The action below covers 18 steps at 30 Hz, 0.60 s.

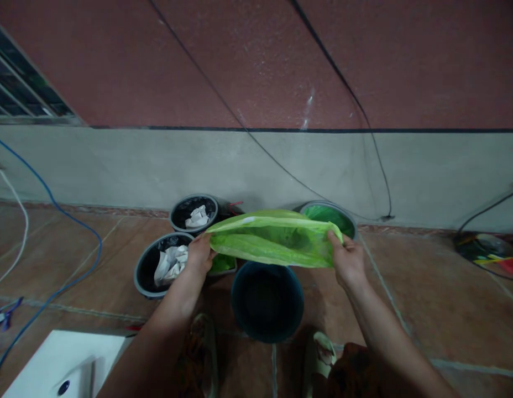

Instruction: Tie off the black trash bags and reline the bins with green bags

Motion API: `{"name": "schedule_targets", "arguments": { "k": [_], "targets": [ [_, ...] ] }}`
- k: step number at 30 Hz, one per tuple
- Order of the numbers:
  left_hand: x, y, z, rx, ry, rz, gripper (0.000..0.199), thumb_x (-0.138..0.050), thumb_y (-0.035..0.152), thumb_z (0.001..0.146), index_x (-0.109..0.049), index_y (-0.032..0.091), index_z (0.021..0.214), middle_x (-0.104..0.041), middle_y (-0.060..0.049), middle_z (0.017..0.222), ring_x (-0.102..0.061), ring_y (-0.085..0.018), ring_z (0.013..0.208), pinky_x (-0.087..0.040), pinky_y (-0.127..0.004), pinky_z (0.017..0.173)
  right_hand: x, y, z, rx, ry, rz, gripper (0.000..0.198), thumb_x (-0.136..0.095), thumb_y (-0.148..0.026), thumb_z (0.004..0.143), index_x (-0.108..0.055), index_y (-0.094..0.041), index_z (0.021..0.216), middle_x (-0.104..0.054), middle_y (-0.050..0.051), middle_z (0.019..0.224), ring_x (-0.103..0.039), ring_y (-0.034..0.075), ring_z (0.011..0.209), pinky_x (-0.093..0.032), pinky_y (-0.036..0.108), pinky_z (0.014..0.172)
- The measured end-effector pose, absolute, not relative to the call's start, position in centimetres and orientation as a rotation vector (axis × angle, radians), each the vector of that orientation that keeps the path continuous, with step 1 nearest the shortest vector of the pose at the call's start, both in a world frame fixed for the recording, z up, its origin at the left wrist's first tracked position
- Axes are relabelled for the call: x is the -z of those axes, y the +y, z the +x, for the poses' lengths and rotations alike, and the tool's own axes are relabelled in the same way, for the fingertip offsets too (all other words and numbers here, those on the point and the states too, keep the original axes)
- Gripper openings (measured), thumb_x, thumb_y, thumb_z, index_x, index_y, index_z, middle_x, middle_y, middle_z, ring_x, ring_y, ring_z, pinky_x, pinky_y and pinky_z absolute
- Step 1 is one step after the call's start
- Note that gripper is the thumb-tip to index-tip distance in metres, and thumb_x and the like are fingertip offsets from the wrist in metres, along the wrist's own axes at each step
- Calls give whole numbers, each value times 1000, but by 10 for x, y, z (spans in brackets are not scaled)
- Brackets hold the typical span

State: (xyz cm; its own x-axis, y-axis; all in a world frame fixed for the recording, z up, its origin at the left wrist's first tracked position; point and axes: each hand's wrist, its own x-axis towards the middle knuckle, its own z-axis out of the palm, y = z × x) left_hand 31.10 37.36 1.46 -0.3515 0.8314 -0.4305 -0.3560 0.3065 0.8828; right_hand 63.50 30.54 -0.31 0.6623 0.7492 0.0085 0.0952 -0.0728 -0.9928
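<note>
A bright green plastic bag (273, 240) is stretched sideways between my hands, its mouth spread apart. My left hand (200, 251) pinches the bag's left edge, and my right hand (346, 253) grips its right edge. Beneath and a little nearer to me stands a dark round bin (267, 309) with nothing visible inside; the bag covers part of its far rim. Close to my left hand is a bin (140, 276) lined with black plastic, holding crumpled white paper (171, 265).
Behind stand another black-lined bin (176, 213) with white paper and a green-lined bin (351, 221), against the wall (115, 166). A blue hose (90, 229) crosses the left floor. A white box-like object (74, 359) sits at lower left. My sandaled feet flank the dark bin.
</note>
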Motion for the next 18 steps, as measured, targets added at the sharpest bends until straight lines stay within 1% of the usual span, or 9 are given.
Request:
{"name": "schedule_targets", "arguments": {
  "k": [2, 6, 9, 12, 15, 16, 18],
  "targets": [
    [-14, 373, 310, -1334, 1420, 401, 9, -64, 14, 71, -61, 18, 78, -65, 2, 69, -59, -11, 57, -49, -23, 58, -3, 303, 631, -567, -724, -1553, 53, -68, -61, 73, -76, -13, 91, -72, 4, 72, -62, 17, 61, -50, 28, 58],
    [-3, 372, 311, -1346, 1384, 409, 7, -59, 13, 71, -60, 17, 77, -62, 3, 64, -54, -10, 51, -42, -21, 53, -20, 294, 620, -399, -887, -1547, 49, -61, -60, 81, -75, -13, 80, -68, 3, 69, -59, 16, 64, -47, 27, 60],
    [7, 373, 313, -1354, 1349, 495, 11, -62, 18, 70, -63, 17, 80, -62, 4, 63, -54, -10, 51, -41, -22, 53, -28, 291, 616, -323, -961, -1551, 46, -57, -57, 84, -73, -14, 78, -66, 2, 70, -58, 16, 66, -45, 27, 62],
    [12, 374, 315, -1424, 1323, 604, 21, -70, 26, 66, -67, 15, 84, -65, 3, 64, -57, -11, 54, -44, -23, 57, -28, 290, 621, -312, -978, -1607, 47, -55, -57, 85, -71, -14, 76, -63, 2, 65, -56, 16, 63, -43, 26, 58],
    [4, 369, 319, -1480, 1272, 691, 38, -79, 34, 61, -70, 14, 92, -71, 0, 72, -62, -13, 61, -49, -25, 64, -23, 290, 630, -366, -1024, -1712, 46, -56, -57, 82, -72, -14, 81, -65, 3, 65, -57, 18, 62, -43, 27, 57],
    [-1, 366, 320, -1446, 1240, 729, 42, -81, 37, 60, -71, 14, 94, -72, 0, 74, -63, -13, 62, -49, -25, 64, -22, 289, 634, -381, -1038, -1759, 46, -57, -57, 81, -72, -14, 85, -67, 4, 67, -59, 20, 64, -44, 28, 59],
    [-12, 358, 322, -1253, 1177, 842, 45, -83, 42, 60, -73, 14, 93, -73, -2, 76, -63, -14, 61, -50, -26, 62, -19, 286, 639, -398, -1057, -1889, 47, -57, -56, 79, -73, -14, 93, -70, 6, 73, -63, 24, 67, -46, 32, 61]
  ]
}}
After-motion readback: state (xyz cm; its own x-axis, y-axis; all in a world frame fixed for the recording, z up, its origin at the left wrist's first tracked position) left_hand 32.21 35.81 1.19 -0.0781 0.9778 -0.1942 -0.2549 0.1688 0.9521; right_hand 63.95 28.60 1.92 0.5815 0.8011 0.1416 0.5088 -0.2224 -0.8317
